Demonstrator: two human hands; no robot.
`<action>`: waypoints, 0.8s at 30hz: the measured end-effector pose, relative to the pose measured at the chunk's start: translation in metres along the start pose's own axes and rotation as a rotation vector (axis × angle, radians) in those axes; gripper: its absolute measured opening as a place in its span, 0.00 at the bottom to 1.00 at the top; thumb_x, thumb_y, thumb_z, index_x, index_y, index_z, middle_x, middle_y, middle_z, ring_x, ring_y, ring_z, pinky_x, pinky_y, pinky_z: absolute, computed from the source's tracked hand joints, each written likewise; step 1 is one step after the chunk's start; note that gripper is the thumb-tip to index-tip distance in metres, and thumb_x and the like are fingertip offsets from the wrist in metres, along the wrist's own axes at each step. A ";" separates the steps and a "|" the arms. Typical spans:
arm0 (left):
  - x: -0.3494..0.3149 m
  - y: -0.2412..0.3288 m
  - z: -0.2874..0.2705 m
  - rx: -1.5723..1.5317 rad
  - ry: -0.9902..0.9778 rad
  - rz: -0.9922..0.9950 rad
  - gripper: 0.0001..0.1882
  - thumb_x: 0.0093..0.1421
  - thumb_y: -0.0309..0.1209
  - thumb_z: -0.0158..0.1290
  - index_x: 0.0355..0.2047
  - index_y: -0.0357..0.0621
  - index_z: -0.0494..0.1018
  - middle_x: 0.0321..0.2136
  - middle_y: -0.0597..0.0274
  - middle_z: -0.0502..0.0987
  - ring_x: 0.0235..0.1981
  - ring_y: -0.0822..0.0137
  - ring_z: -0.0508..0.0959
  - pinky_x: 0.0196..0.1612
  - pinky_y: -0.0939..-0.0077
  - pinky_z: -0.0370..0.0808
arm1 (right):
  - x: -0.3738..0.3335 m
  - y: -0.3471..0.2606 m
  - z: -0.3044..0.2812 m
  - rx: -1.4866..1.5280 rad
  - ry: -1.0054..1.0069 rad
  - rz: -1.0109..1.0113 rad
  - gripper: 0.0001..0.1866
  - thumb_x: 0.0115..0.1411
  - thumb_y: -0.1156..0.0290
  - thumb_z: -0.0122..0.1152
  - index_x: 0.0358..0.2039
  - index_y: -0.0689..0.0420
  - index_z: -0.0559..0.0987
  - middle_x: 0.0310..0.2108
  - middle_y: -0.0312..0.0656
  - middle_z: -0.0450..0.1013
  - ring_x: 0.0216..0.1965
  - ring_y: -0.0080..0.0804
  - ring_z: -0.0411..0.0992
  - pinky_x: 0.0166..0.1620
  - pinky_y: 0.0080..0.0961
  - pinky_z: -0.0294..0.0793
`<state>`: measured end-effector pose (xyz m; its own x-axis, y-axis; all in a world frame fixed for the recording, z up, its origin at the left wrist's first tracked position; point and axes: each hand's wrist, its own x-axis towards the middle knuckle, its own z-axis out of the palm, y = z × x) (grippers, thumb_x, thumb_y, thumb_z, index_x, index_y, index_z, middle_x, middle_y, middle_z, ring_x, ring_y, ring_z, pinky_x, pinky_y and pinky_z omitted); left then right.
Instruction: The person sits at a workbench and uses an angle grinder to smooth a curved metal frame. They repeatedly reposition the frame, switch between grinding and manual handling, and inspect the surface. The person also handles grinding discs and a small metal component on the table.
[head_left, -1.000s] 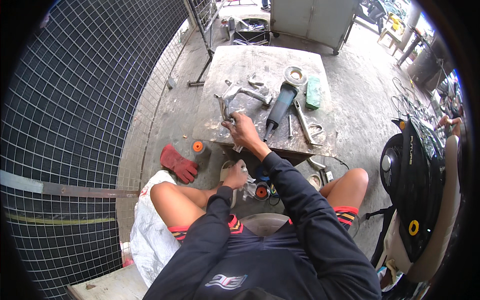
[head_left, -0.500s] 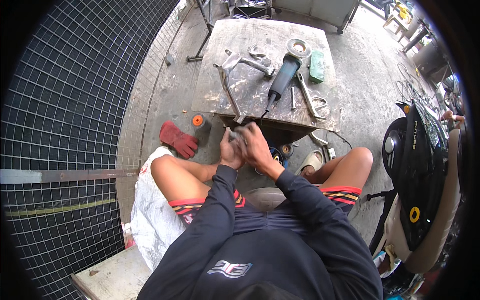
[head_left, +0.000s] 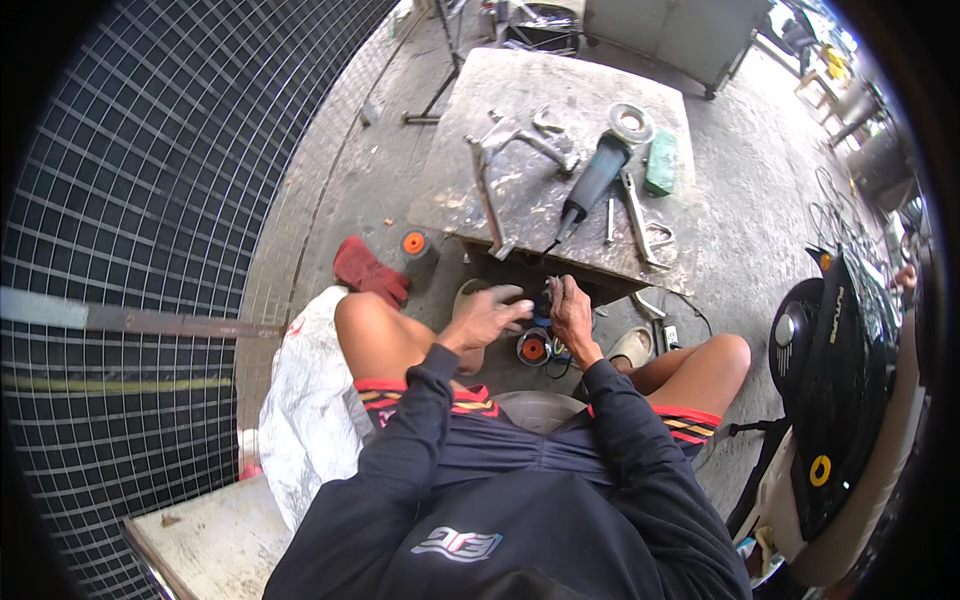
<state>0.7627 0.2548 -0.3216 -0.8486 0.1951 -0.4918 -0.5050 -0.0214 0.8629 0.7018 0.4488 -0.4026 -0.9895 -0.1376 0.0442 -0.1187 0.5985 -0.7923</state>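
Observation:
My left hand (head_left: 490,316) is open over the floor in front of the low table, its fingers stretched toward the right hand without touching it. Fingers bent together, my right hand (head_left: 572,318) pinches a small greyish thing too small to make out, just below the table's near edge. On the worn wooden table (head_left: 460,215) nearest the hands lies a branched bare-metal bracket (head_left: 484,185), its lower end at the edge. Beside it rests a teal and black angle grinder (head_left: 597,178) with a round disc, its cord running over the edge.
A green block (head_left: 661,163), a metal lever (head_left: 637,220), a thin rod (head_left: 610,222) and a curved metal piece (head_left: 546,120) lie on the table. Orange-centred round items (head_left: 414,243) and a red glove (head_left: 370,270) are on the floor. Wire mesh (head_left: 180,180) stands left, a motorcycle (head_left: 835,370) right.
My hands were together at the table edge; now they are apart, the left lower and open, the right further right. The view has shifted, so the table appears further right and lower.

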 end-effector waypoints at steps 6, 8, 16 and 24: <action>0.052 0.084 -0.092 0.454 0.835 0.568 0.27 0.64 0.50 0.63 0.44 0.35 0.76 0.39 0.49 0.81 0.40 0.56 0.81 0.47 0.60 0.75 | 0.006 -0.025 -0.045 0.228 -0.052 0.220 0.27 0.72 0.49 0.56 0.29 0.62 0.83 0.25 0.61 0.75 0.28 0.62 0.75 0.34 0.46 0.74; 0.084 0.123 -0.112 0.425 0.938 0.545 0.32 0.63 0.55 0.62 0.49 0.36 0.75 0.42 0.51 0.80 0.39 0.57 0.81 0.45 0.62 0.76 | 0.007 -0.041 -0.061 0.164 0.021 0.086 0.27 0.73 0.52 0.56 0.31 0.67 0.78 0.23 0.61 0.71 0.25 0.53 0.71 0.35 0.45 0.71; 0.142 0.212 -0.115 0.362 0.095 -0.002 0.27 0.64 0.49 0.64 0.48 0.35 0.77 0.28 0.55 0.81 0.25 0.64 0.84 0.27 0.68 0.80 | 0.020 -0.023 -0.163 0.084 -0.060 -0.151 0.09 0.70 0.74 0.58 0.49 0.58 0.80 0.32 0.48 0.82 0.35 0.39 0.82 0.40 0.36 0.78; 0.081 0.199 -0.112 0.472 0.182 0.298 0.13 0.61 0.33 0.66 0.35 0.33 0.79 0.22 0.61 0.79 0.21 0.69 0.79 0.27 0.71 0.77 | 0.042 -0.014 -0.184 0.097 0.077 -0.021 0.15 0.67 0.60 0.67 0.34 0.61 0.83 0.26 0.48 0.77 0.30 0.39 0.76 0.35 0.36 0.73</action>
<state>0.5757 0.1563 -0.2028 -0.9776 0.0757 -0.1962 -0.1508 0.3978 0.9050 0.6463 0.5799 -0.2770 -0.9907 -0.0863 0.1050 -0.1347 0.5165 -0.8456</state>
